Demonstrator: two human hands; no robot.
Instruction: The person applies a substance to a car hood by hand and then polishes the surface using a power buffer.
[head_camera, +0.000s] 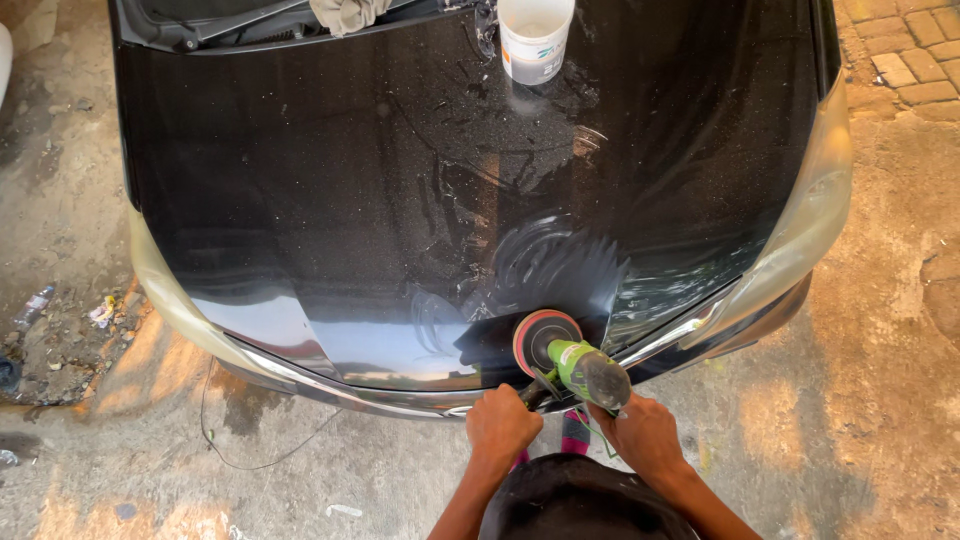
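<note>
Polishing the glossy black car hood (330, 200) with a green handheld polishing machine (583, 367).
My left hand (500, 425) is clamped on its side handle, my right hand (645, 437) closed around its rear grip; its round red-rimmed pad (540, 337) sits on the hood's front edge, well apart from the white plastic bucket (535, 38).

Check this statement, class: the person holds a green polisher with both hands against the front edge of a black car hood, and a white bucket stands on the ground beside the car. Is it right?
Not quite. The white bucket stands on the black car hood itself, near the windscreen end, not on the ground. The rest holds: the left hand and right hand hold the green polisher at the hood's front edge, as the head view shows.
</note>
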